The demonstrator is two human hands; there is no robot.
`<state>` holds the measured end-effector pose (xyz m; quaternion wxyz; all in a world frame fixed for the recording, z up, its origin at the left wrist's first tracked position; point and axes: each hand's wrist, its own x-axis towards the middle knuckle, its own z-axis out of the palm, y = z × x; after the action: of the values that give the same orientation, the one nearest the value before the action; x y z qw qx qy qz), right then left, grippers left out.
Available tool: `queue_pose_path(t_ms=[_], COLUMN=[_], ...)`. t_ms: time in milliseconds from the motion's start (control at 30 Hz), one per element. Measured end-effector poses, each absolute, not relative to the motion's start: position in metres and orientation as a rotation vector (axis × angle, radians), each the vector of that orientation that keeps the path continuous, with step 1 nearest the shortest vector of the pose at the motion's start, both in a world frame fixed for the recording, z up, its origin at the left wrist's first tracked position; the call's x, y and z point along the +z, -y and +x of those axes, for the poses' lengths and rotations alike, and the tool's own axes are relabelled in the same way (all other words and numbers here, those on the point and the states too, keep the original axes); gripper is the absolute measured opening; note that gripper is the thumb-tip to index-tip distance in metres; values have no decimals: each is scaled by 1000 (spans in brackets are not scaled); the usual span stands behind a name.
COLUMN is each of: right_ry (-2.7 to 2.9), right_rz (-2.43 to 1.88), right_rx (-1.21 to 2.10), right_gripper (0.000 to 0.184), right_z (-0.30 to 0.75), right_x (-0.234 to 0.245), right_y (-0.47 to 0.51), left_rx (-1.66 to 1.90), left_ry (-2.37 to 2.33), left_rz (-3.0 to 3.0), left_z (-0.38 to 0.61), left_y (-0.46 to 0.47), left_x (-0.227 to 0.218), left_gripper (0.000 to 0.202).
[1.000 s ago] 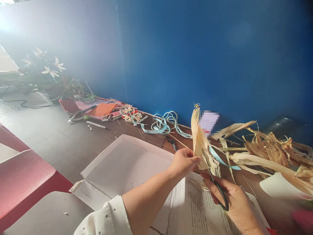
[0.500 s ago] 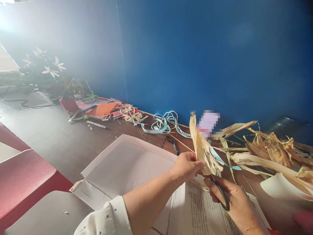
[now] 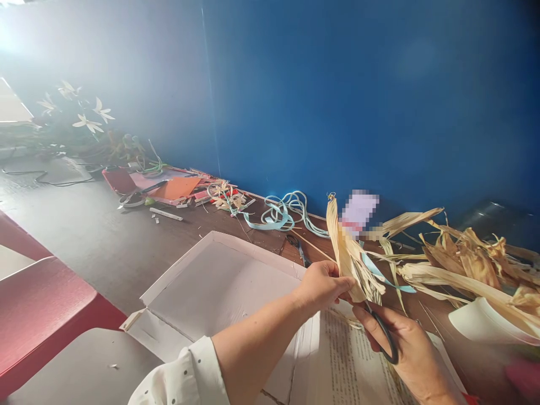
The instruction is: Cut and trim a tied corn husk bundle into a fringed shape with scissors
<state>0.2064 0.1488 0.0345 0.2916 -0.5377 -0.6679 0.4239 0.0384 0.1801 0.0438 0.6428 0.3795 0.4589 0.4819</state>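
Note:
Pinched in the fingers of my left hand [image 3: 323, 286] is a bundle of dried corn husk [image 3: 343, 247], tied at its narrow top and frayed at the lower right. My right hand [image 3: 407, 340] grips black-handled scissors [image 3: 387, 334]. Their blades reach up to the frayed lower end of the husk, and the tips are hidden behind it. Below both hands lies a printed paper sheet [image 3: 346, 360] on an opened white cardboard box [image 3: 236, 287]. A light blue ribbon [image 3: 390, 281] passes behind the husk.
More dried husks [image 3: 476, 259] are heaped at the right beside a white cup [image 3: 485, 320] on its side. Another pair of scissors [image 3: 300, 250] and coiled pale blue cord [image 3: 301, 205] lie near the blue wall. Coloured paper [image 3: 177, 187] and scraps are further left. A red chair [image 3: 46, 315] stands at lower left.
Almost nothing differs. The husk bundle has shifted very slightly to the left, and the scissors handle in my right hand has moved by a tiny amount.

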Motion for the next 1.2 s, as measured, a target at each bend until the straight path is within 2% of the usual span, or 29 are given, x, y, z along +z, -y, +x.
queue_pose_path(t_ms=[200, 367, 467, 633, 967, 1200], right_ry=[1770, 1787, 1783, 1750, 1824, 1819], right_rz=[-1433, -1437, -1441, -1417, -1410, -1390], right_rx=[1150, 1160, 1173, 1204, 1135, 1046], right_gripper=[42, 36, 35, 32, 42, 45], right_z=[205, 207, 208, 207, 208, 205], right_x=[37, 35, 32, 30, 35, 38], right_y=[-147, -149, -150, -151, -151, -149], left_rx=[1118, 1275, 1319, 1279, 1215, 1211], left_ry=[-1036, -1062, -1056, -1066, -1065, -1053], left_rz=[854, 767, 756, 775, 864, 877], left_z=[36, 37, 38, 40, 40, 42], left_y=[-182, -186, -186, -185, -182, -181], left_x=[43, 39, 38, 39, 40, 38], left_gripper=[16, 11, 16, 15, 5, 7])
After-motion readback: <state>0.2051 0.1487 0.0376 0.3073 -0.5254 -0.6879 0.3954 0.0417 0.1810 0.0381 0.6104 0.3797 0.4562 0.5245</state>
